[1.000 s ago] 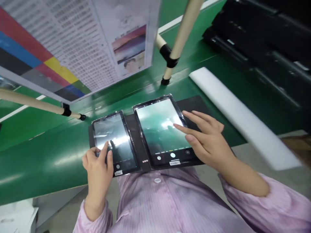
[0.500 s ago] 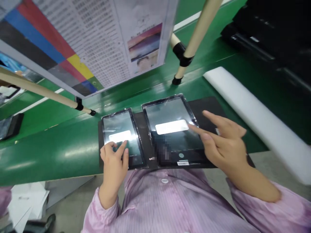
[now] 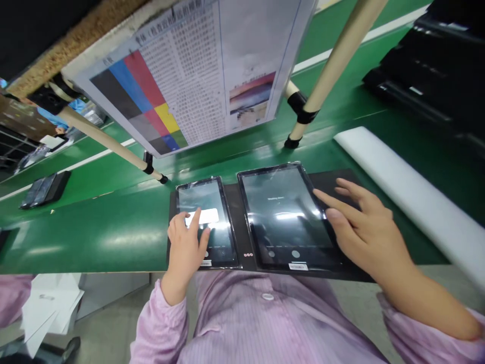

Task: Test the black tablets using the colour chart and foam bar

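I see the left hand (image 3: 185, 247) palm down over the smaller tablet (image 3: 212, 194), wrist low at the counter's (image 3: 102, 232) near edge, index finger stretched forward and thumb out to the side, the other fingers curled; its grip is open. The index tip lies over a white rounded box on the glass, but I can't tell whether it touches. On my right, the forearm slants in across the near edge, and the right hand (image 3: 369, 230) points its index finger at the right rim of the larger tablet (image 3: 284, 217), thumb beneath it and the others half bent; this grip is open too, contact again unclear to me.

Both tablets lie flat, side by side along the near edge, on a thin matt black mat (image 3: 237, 217). They are glossy, round-cornered rectangles under clear film, the larger showing a small line of pale text. The counter is smooth, shiny green. To the right I have a long white bar (image 3: 411, 192), foam-like, slanting toward the near edge; above the tablets, a printed sheet (image 3: 200, 76) hangs between cream tubes (image 3: 337, 60)
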Demonstrator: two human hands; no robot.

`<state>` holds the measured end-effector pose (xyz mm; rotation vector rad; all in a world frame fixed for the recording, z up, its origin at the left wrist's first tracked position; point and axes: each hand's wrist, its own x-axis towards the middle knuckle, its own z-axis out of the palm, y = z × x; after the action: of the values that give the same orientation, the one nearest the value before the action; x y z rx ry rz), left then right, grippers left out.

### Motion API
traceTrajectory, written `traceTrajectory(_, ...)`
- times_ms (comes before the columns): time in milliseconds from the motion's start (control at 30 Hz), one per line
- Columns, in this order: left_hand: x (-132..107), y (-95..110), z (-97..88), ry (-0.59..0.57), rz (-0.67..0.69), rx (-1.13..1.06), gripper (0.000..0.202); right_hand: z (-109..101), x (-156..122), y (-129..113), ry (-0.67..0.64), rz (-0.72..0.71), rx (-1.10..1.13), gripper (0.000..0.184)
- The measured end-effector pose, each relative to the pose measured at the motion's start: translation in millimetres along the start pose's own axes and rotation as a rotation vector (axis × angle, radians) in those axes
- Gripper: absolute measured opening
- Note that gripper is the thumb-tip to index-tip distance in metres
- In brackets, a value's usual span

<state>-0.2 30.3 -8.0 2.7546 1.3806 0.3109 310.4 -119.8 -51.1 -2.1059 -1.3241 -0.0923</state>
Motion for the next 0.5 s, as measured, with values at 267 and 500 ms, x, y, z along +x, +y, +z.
traceTrajectory(267, -4, 44, 34.3, -0.069, 0.091, -0.034, 0.076, 30, 85, -27, -0.378, -0.141, -0.110, 0.058)
traceTrajectory(500, -11, 49, 39.5, -0.083, 0.115, 0.042, 0.073, 61, 132, -50, -0.414, 0.022, -0.250, 0.055)
